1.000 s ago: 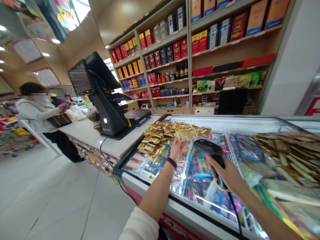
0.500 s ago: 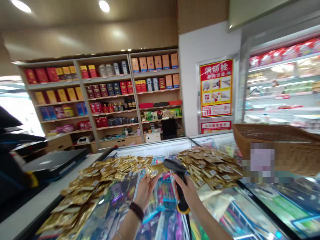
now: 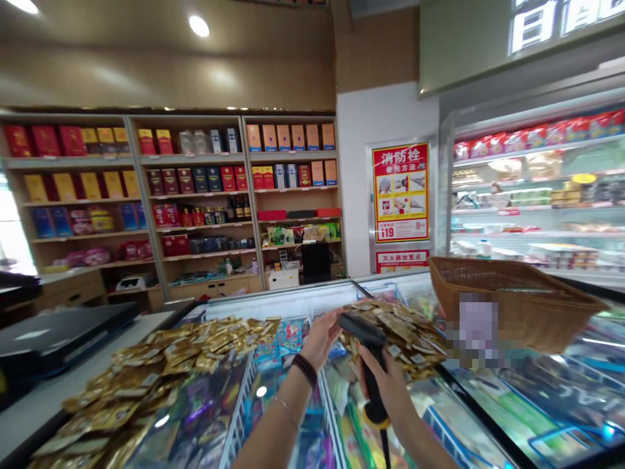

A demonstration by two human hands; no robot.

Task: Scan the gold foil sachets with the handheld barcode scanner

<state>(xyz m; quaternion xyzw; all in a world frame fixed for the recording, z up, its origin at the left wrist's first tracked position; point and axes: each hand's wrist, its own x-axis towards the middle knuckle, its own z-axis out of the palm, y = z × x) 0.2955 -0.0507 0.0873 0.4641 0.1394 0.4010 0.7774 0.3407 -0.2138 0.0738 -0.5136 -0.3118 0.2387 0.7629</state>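
In my right hand (image 3: 388, 384) is a black barcode scanner (image 3: 374, 371) with a yellow band near its base. My fingers wrap round its handle, and its head points up and left. My left hand (image 3: 323, 340), with a dark beaded bracelet on the wrist, reaches to the near left edge of the right pile of gold packets (image 3: 407, 332). Its fingertips are partly hidden behind the scanner head, so I cannot see whether a packet is between them. Another pile of gold packets (image 3: 161, 368) spreads across the glass on the left.
Both piles lie on a glass-topped freezer (image 3: 288, 296) filled with colourful packages. A brown wicker basket (image 3: 547, 312) stands at the right. On the left counter lies a flat black device (image 3: 73, 339). Shelves of boxes (image 3: 195, 189) and a lit cooler (image 3: 537, 189) stand behind.
My left hand has moved right to the right pile; the gold packet it held is no longer visible in it. The scanner stays in my right hand. The view has turned left-to-right.
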